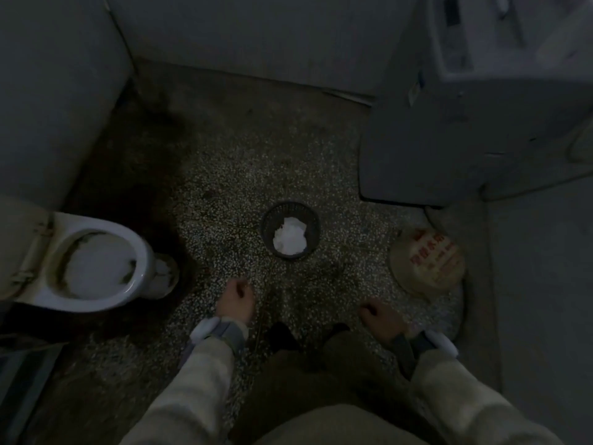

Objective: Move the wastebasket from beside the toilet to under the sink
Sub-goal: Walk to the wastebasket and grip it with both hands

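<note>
A small dark mesh wastebasket [290,230] with white crumpled paper inside stands upright on the speckled floor, between the toilet and the sink side. The white toilet [93,261] with its seat up is at the left. My left hand [236,301] hangs below and left of the basket, fingers curled, holding nothing. My right hand [380,317] hangs lower right, also curled and empty. Neither hand touches the basket. A pale fixture [513,43], perhaps the sink, is at the top right, too dim to tell.
A large grey appliance or cabinet [449,149] juts out at the right. A round tan lid or bucket with red writing [426,263] sits on the floor right of the basket. Walls close the back and left. My feet [282,335] stand below the basket.
</note>
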`<act>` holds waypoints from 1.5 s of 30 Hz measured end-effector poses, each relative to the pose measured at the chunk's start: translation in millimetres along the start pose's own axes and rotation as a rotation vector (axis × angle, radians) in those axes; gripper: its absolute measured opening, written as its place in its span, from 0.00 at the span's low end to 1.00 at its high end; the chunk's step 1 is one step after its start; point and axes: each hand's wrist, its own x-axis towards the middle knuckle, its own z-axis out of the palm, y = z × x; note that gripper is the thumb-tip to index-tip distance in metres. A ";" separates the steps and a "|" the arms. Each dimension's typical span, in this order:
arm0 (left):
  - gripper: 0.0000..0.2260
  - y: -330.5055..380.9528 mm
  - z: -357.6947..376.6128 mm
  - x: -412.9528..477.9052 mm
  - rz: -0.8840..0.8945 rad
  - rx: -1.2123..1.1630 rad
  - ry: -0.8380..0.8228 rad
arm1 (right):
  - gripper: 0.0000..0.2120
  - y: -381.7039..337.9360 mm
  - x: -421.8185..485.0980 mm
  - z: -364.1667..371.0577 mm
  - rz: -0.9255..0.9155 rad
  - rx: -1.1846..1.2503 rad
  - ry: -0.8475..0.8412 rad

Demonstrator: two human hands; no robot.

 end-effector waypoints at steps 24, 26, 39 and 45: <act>0.10 130.4 87.1 173.4 0.031 0.094 0.038 | 0.13 -71.0 234.1 -74.3 -0.058 -0.183 -0.186; 0.10 111.7 115.3 199.1 0.023 0.050 0.031 | 0.13 -60.3 261.6 -47.4 -0.015 -0.137 -0.175; 0.22 -32.0 267.5 351.8 -0.118 0.087 0.013 | 0.16 -5.6 453.3 108.0 0.156 -0.001 -0.036; 0.32 -70.6 277.7 406.3 -0.212 0.063 0.106 | 0.30 -9.0 508.4 130.2 0.276 0.165 0.058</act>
